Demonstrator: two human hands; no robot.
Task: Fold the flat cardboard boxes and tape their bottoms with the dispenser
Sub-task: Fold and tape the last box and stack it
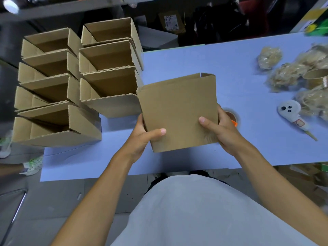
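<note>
Both hands (145, 137) (219, 132) grip box (177, 112), perhaps hiding tape roll (232, 117).

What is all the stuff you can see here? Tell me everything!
box: one, brown, held above the table's middle
folded boxes: about nine, brown, open, stacked in two rows at the table's left
table: one, light blue, under everything
tape roll: one, brown with an orange bit, mostly hidden behind the right hand
wads: several, beige, far right of the table
white tool: one, white, right of the tape roll
shoes: greenish white, on the floor at left
left hand: grips the box's left edge
right hand: grips the box's right edge
</note>
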